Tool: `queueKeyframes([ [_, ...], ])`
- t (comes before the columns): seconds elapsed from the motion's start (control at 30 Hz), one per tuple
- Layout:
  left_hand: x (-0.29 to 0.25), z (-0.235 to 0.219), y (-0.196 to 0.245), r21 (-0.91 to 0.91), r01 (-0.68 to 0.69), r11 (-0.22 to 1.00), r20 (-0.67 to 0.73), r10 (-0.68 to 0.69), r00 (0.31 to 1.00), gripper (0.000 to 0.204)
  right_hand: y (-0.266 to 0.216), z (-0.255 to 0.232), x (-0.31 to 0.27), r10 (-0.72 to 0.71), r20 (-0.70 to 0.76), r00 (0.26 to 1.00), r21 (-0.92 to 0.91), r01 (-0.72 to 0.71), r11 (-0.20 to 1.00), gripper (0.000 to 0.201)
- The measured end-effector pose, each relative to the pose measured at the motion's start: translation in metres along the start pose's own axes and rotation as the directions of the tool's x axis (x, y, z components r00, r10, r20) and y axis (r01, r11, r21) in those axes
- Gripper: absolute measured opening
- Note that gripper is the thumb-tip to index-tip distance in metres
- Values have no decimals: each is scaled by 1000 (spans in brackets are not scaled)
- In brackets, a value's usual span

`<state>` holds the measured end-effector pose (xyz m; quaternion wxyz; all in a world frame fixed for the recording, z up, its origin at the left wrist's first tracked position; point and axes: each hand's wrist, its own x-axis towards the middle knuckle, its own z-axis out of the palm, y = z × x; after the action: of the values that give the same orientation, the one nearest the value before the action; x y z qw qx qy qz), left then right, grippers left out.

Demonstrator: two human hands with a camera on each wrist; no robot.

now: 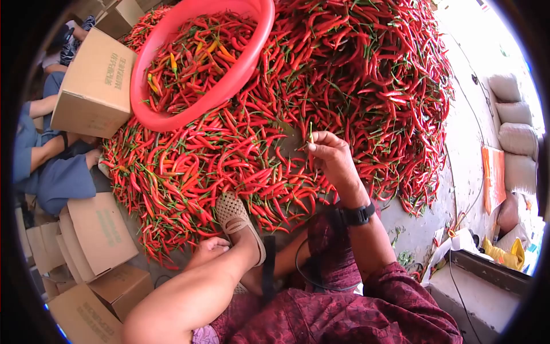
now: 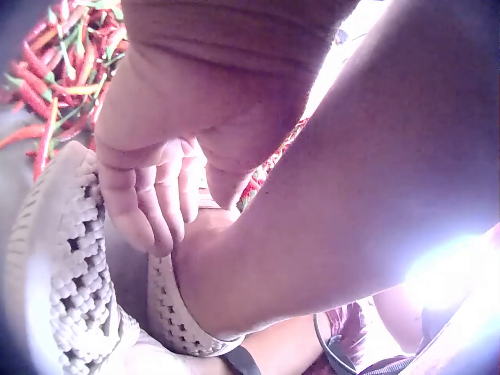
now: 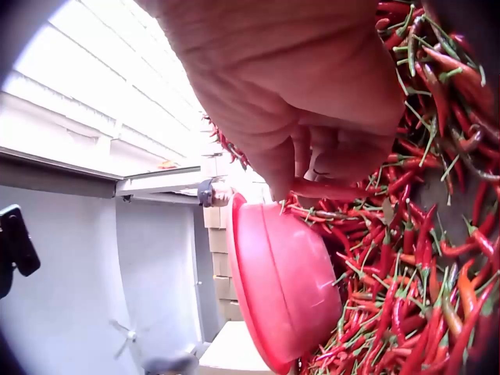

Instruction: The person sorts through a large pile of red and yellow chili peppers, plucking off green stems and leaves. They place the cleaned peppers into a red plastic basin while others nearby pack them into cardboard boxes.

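Observation:
A red chili pepper (image 3: 336, 190) is pinched between the thumb and fingers of my right hand (image 1: 333, 155), its green stem sticking up in the head view. Below and around that hand spreads a large heap of red chilies (image 1: 229, 137) with green stems. My left hand (image 1: 207, 251) hangs beside my ankle and the woven beige shoe (image 1: 234, 213), fingers loosely bent with nothing in them. In the left wrist view its fingertips (image 2: 160, 238) lie right at the ankle, over the shoe's opening.
A pink plastic basin (image 1: 252, 63) of chilies, a few of them yellow, sits tilted on the heap. Cardboard boxes (image 1: 94, 80) stand along the left, where another person in blue clothing (image 1: 63, 178) sits. White sacks (image 1: 515, 137) and cables (image 1: 464, 103) lie to the right.

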<state>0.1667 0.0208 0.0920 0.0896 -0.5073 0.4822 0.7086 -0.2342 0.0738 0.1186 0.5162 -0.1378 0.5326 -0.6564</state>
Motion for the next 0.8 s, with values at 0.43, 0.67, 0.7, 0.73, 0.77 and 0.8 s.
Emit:
queueKeyframes([
  [0.43,-1,2,-5,-12,-48,999,3,48,999,27,2,31,-11,97,153,983,315,-141,939,18],
  [0.67,4,-10,0,96,10,995,-48,-5,999,26,5,6,10,12,-197,980,56,-1,998,14],
  [0.7,-2,-9,13,89,31,996,-68,-25,997,27,7,7,12,-13,-195,981,-9,11,1000,21],
  [0.73,-8,-8,25,84,52,995,-86,-45,995,27,5,5,11,-58,-226,972,-273,-6,962,26],
  [0.77,-11,-9,31,91,29,995,-90,-20,996,27,3,0,10,-110,-245,963,-516,-34,856,31],
  [0.8,-13,-11,37,100,5,995,-90,4,996,27,21,-21,23,-343,-231,911,-737,66,672,36],
])
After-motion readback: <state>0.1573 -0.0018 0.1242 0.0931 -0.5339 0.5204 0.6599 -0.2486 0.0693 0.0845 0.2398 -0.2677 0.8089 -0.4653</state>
